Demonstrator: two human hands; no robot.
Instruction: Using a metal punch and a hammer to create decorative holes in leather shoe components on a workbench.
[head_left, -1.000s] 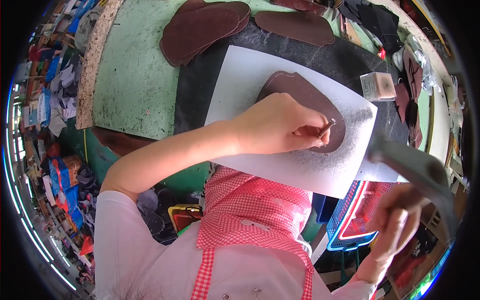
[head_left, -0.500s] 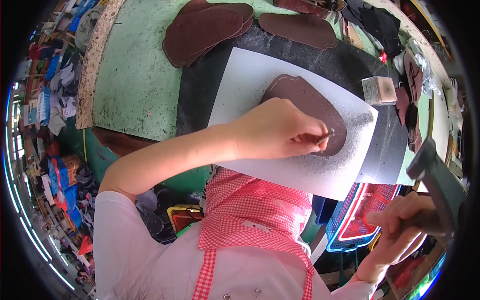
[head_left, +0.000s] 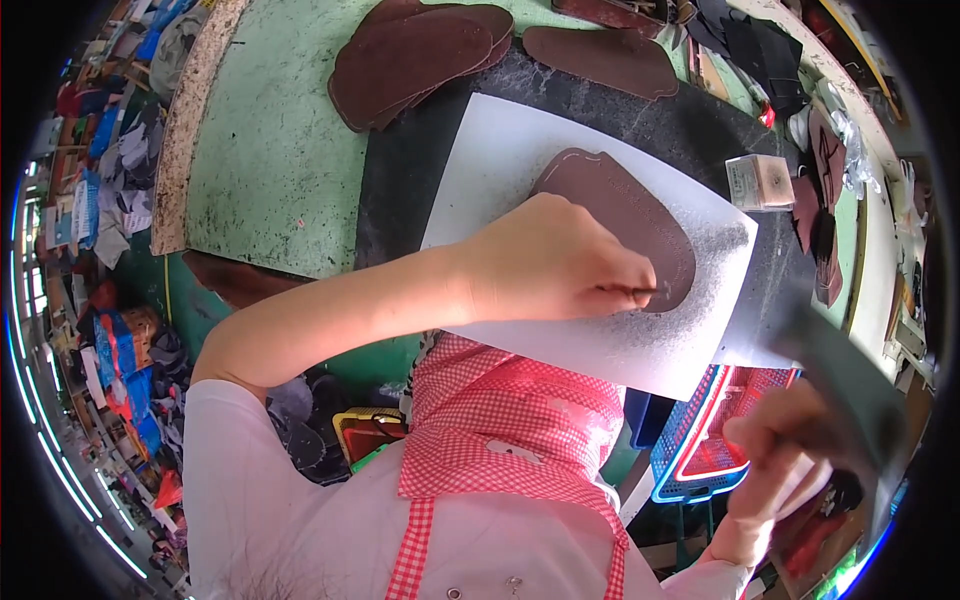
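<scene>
My left hand [head_left: 560, 262] is closed around a slim dark punch [head_left: 655, 291], its lower part hidden by the fingers. The punch stands over the near right edge of a brown leather piece [head_left: 645, 220], which has a row of small marks along its rim. That piece lies on a white board [head_left: 478, 185], partly under my hand. Off to the right and apart from the leather, my right hand [head_left: 775, 445] grips a dark metal hammer [head_left: 850, 385], blurred by motion.
A black mat [head_left: 395, 190] lies beneath the board on a green table [head_left: 270, 140]. Stacked brown leather pieces [head_left: 415, 60] and a single leather piece [head_left: 600, 60] sit at the back. A small box [head_left: 758, 183] stands right of the board. Blue and red baskets [head_left: 690, 470] are below.
The hammer and my right hand have swung a little left, with the hammer now smeared. My left hand has shifted slightly and the punch stays over the leather edge.
</scene>
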